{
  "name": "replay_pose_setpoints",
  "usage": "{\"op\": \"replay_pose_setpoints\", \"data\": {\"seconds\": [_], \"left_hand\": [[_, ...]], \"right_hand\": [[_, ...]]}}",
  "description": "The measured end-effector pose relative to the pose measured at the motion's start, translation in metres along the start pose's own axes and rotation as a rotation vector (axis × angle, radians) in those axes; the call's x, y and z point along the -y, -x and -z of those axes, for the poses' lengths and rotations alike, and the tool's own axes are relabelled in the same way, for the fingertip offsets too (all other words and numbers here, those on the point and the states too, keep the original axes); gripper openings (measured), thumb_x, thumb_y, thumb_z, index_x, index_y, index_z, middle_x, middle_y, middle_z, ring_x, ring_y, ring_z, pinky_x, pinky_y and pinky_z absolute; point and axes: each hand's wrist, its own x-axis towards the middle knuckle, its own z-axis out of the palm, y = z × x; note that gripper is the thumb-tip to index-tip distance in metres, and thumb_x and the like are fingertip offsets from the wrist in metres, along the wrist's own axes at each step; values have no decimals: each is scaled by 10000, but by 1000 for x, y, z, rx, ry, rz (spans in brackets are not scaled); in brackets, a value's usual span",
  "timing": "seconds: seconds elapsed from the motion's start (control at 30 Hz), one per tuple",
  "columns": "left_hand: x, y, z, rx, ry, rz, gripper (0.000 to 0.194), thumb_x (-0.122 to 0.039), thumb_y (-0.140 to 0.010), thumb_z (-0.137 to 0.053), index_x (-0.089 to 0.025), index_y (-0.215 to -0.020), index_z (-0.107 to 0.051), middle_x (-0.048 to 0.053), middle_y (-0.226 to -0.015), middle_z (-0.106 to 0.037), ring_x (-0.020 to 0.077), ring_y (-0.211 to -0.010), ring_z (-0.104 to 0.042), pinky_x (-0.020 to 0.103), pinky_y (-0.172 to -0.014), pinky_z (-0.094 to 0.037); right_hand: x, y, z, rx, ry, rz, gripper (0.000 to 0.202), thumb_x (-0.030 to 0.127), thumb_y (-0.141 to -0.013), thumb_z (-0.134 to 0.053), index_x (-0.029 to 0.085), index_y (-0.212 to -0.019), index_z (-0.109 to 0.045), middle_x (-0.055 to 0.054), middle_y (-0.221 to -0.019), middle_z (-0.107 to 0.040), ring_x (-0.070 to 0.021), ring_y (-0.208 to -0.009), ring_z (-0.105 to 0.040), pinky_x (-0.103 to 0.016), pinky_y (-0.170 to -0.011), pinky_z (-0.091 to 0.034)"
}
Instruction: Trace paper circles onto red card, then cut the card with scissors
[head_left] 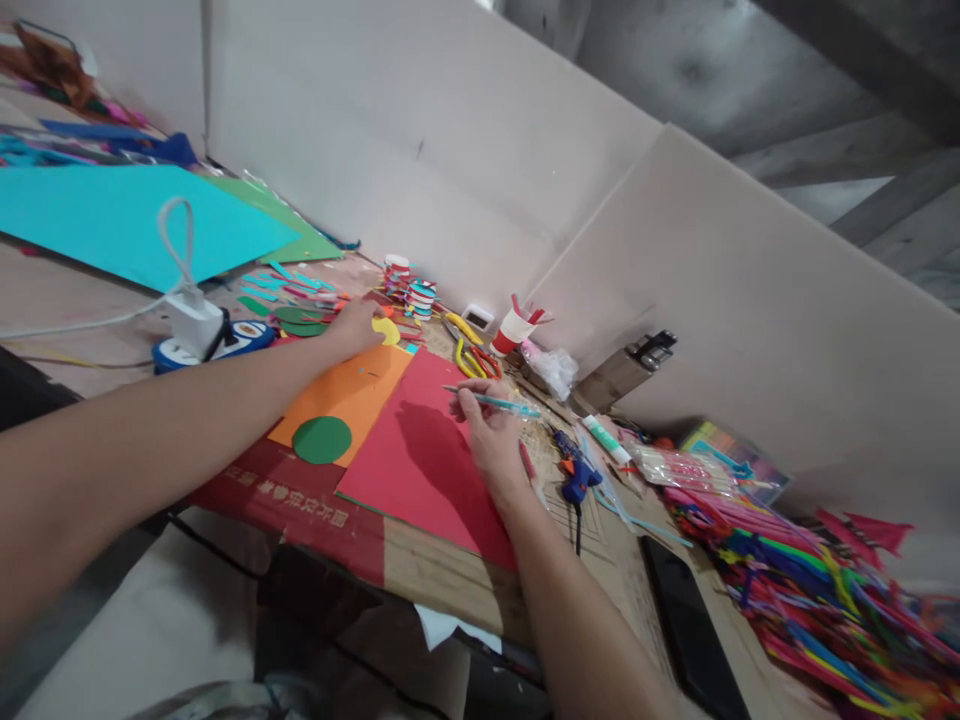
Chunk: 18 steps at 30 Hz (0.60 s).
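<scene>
My left hand (355,328) reaches across the desk, its fingers closed at the edge of a yellow paper circle (388,331). My right hand (489,425) grips a light-blue pen (501,404) above a red paper sheet (427,455), on which the hand's shadow falls. To the left of that sheet lies an orange paper sheet (341,395), bearing a green paper circle (322,440). Darker green paper circles (300,320) sit beyond my left forearm, beside scattered paper strips (289,283).
Pliers (469,358), a red-and-white cup (512,332) and a blue glue gun (579,480) are farther back and right. A black phone (690,625) and colorful pipe cleaners (810,590) lie right. A power strip (255,333) with a white charger (196,322) sits left.
</scene>
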Motion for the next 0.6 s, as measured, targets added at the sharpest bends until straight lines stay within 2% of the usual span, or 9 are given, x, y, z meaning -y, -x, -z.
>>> {"op": "replay_pose_setpoints", "data": {"seconds": [0.13,0.23,0.43,0.6], "left_hand": [[0,0,-1,10,2,-13,343,-153,-723,-664,-153,-1063,-621,93,-1148,-645,229,-1066,-602,276,-948,-441],[3,-2,-2,14,1,-15,357,-169,-721,-658,-150,-1076,-621,106,-1167,-640,238,-1094,-597,287,-969,-439],[6,-7,-5,23,-12,2,379,-159,-686,-670,-180,-1063,-632,98,-1175,-646,254,-1163,-570,315,-1030,-421],[4,-6,-3,46,-20,-5,398,-141,-688,-663,-160,-1084,-639,108,-1191,-652,261,-1170,-573,323,-1039,-422]], "right_hand": [[9,-1,-10,119,144,12,163,370,-853,-596,209,-869,-615,9,-742,-642,-144,-690,-604,-275,-668,-470],[7,-6,-18,169,221,43,182,380,-878,-579,208,-837,-625,8,-725,-639,-147,-674,-599,-274,-647,-456],[-13,-21,-33,186,227,45,240,436,-909,-540,217,-836,-607,6,-664,-639,-150,-601,-589,-254,-553,-442],[-23,-22,-36,196,250,12,221,409,-916,-525,213,-841,-595,9,-655,-632,-135,-554,-568,-243,-530,-432]]}}
